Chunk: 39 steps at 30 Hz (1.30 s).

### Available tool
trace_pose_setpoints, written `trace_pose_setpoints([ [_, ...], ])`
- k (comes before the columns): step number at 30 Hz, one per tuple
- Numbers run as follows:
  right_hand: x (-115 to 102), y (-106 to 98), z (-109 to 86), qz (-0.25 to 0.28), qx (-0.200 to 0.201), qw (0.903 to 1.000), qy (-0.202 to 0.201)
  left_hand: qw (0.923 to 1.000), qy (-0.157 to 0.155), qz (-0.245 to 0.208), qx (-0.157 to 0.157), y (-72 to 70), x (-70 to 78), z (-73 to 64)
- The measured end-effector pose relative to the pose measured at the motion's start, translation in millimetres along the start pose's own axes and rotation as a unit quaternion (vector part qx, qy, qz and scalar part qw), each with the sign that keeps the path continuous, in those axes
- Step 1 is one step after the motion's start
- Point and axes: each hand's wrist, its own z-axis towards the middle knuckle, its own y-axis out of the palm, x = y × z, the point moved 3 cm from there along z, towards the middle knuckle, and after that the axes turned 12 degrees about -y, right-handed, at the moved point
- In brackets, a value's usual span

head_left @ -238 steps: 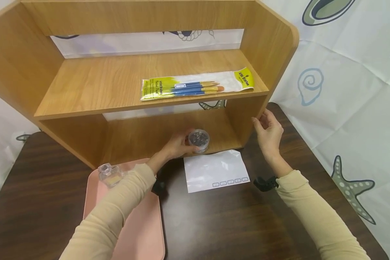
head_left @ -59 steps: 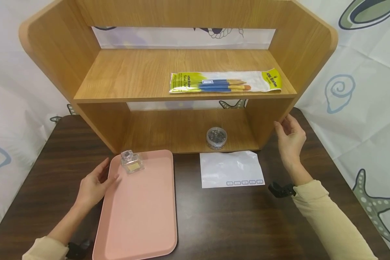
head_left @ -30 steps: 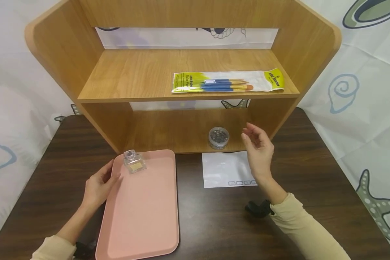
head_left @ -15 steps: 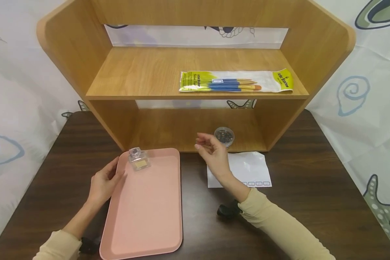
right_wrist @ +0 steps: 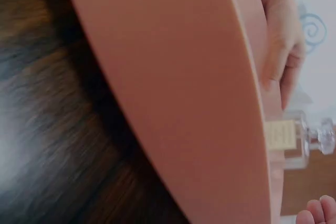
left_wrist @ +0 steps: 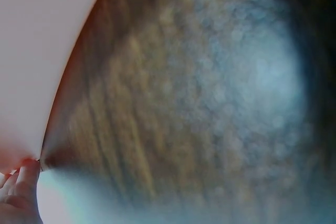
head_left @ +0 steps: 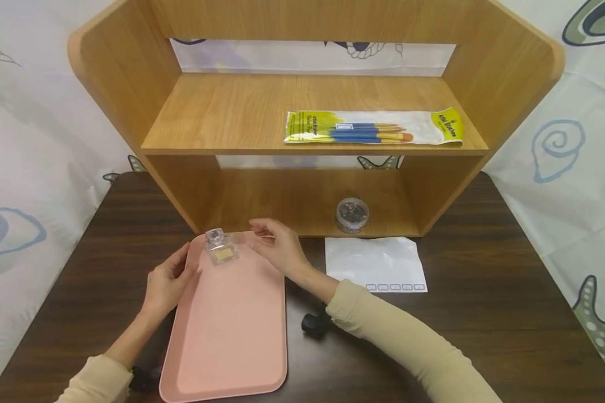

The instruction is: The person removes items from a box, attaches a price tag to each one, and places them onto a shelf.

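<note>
A clear square glass perfume bottle [head_left: 224,249] with a pale yellow label and clear stopper lies in the upper left corner of a pink tray [head_left: 232,330]. My left hand [head_left: 167,284] grips the tray's left rim, thumb over the inside and fingers outside. In the left wrist view, its fingers [left_wrist: 23,192] show at the rim. Over the tray's upper right corner hovers my right hand [head_left: 282,250], loosely curved and holding nothing, just right of the bottle. The right wrist view shows the bottle [right_wrist: 286,136] beyond the tray's near edge, with my right fingertips [right_wrist: 317,213] below it.
A two-tier wooden shelf [head_left: 312,151] stands behind the tray. A packet of artist brushes [head_left: 373,126] lies on its upper board, and a round clear tub [head_left: 352,215] of dark bits sits on the lower. White paper [head_left: 375,263] lies in front on the dark table [head_left: 408,324].
My left hand left the round tub and came to the tray's left rim. My right hand let go of the shelf's right side and swept left past the tub to the tray.
</note>
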Motion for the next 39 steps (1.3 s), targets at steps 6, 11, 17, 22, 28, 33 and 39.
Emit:
trace_pose_setpoints([
  [6,2,21,10.5,-0.026,-0.044,0.9987,0.002,1.0,0.003,-0.003,-0.001,2.5,-0.3,1.8],
  [11,-1,33,20.1,-0.031,-0.084,0.996,0.004,1.0,0.003,-0.003,-0.004,4.3,-2.8,1.1],
  [17,-3,37,25.8,-0.089,-0.13,0.9874,0.014,1.0,0.003,-0.004,-0.005,3.1,-0.4,0.4],
  [22,-3,39,28.9,-0.097,-0.14,0.9853,0.013,1.0,0.004,0.0,-0.002,1.4,0.2,-0.3],
  [28,-4,41,32.9,-0.089,-0.133,0.9869,0.02,0.9999,0.007,-0.007,-0.003,1.8,-0.9,-0.4],
  [33,-3,42,35.8,-0.09,-0.126,0.9878,0.016,1.0,0.005,-0.005,-0.003,1.4,0.4,-0.6],
  [39,-3,42,36.4,-0.077,-0.128,0.9888,0.007,1.0,0.001,-0.009,0.0,1.9,0.0,-0.2],
])
